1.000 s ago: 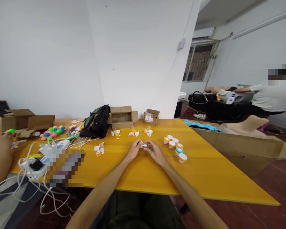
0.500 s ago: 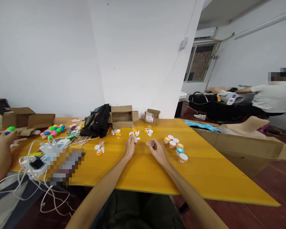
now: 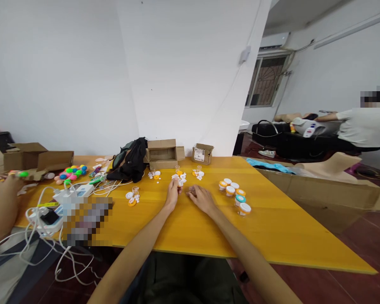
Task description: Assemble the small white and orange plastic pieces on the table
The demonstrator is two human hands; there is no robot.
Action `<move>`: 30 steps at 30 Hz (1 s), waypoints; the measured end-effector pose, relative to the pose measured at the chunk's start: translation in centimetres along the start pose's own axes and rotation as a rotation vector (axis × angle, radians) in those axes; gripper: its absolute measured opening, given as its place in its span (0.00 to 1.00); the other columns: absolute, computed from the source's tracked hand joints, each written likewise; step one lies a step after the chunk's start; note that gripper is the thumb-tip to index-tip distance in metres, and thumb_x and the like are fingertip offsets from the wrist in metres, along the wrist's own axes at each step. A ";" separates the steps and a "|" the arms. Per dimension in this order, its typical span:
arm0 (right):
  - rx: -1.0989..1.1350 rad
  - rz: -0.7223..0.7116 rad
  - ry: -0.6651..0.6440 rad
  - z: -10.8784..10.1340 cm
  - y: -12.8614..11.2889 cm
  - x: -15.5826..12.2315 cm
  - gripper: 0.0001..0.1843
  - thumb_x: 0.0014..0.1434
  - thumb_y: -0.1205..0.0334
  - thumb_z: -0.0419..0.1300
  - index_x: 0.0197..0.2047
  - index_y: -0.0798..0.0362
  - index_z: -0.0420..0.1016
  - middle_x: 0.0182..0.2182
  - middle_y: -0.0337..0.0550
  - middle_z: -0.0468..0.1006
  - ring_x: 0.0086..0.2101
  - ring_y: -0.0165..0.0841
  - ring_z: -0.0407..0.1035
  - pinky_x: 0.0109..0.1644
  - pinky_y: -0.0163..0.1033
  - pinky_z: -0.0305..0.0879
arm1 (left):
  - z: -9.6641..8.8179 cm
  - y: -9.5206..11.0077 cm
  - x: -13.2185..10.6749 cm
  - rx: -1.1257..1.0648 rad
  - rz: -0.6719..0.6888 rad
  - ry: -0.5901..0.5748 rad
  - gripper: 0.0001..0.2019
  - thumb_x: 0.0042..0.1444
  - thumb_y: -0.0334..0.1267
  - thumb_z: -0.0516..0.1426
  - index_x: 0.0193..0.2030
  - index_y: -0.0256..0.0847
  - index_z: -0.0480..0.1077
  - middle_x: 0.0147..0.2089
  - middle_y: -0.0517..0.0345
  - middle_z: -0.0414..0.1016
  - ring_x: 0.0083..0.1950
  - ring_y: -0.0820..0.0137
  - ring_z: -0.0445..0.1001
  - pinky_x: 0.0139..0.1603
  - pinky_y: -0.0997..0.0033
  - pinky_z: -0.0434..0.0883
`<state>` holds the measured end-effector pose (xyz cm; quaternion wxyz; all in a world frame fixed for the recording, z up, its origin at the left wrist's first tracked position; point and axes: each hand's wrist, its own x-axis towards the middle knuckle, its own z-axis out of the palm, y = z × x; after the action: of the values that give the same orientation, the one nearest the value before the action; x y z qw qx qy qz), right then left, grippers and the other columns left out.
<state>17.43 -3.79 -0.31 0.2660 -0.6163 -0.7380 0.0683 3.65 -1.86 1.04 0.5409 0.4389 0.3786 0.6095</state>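
My left hand [image 3: 173, 195] is above the table, its fingers closed round small white pieces [image 3: 180, 183] that look like printed discs. Close by on its right, my right hand [image 3: 202, 198] is palm-down with curled fingers. A small clear plastic cup [image 3: 192, 190] shows faintly at its fingertips, mostly hidden. Beyond the hands lie little heaps of white discs and orange rings [image 3: 194, 173], with clear cups [image 3: 177, 168] among them. Another heap with a white lid [image 3: 129, 195] and a clear cup [image 3: 136, 191] is to the left. Several capped jars [image 3: 230, 191] stand to the right.
Cardboard boxes [image 3: 162, 156] and a black bag [image 3: 129, 160] line the wall side. Leftward are a power strip [image 3: 52, 219] with white cables, coloured balls [image 3: 71, 173] and another person's hand [image 3: 11, 185]. A large carton [image 3: 304, 194] stands past the table's right edge.
My right hand has turned palm-down and shifted slightly left, so the clear cup is now mostly covered. My left hand has barely moved. The neighbour's hand at left has shifted slightly.
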 end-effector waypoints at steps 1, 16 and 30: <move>0.004 0.001 0.004 0.1 0.0 0.2 0.06 0.61 0.61 0.57 0.41 0.50 0.72 0.42 0.49 0.81 0.45 0.40 0.74 0.46 0.40 0.64 | 0.1 0.1 -0.1 -0.011 0.004 -0.008 0.21 0.49 0.56 0.63 0.25 0.40 0.63 0.21 0.66 0.64 0.22 0.77 0.62 0.24 0.77 0.61; 0.517 -0.219 0.223 0.0 -0.7 -1.6 0.11 0.62 0.53 0.52 0.40 0.48 0.71 0.35 0.43 0.80 0.32 0.37 0.72 0.37 0.41 0.68 | -0.1 0.0 -0.7 0.407 0.216 -0.243 0.19 0.56 0.53 0.54 0.23 0.41 0.60 0.23 0.66 0.60 0.27 0.74 0.59 0.30 0.73 0.60; 0.485 -0.312 0.231 0.7 -0.6 -1.7 0.09 0.64 0.59 0.49 0.38 0.47 0.70 0.32 0.42 0.78 0.34 0.38 0.72 0.40 0.40 0.68 | 0.3 0.3 -0.9 0.656 0.186 -0.238 0.21 0.60 0.49 0.46 0.19 0.42 0.59 0.20 0.64 0.60 0.26 0.71 0.60 0.31 0.71 0.59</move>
<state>16.75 -5.34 -1.22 0.4946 -0.4178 -0.7509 0.1301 3.85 -2.80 1.34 0.3536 0.6896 0.4471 0.4467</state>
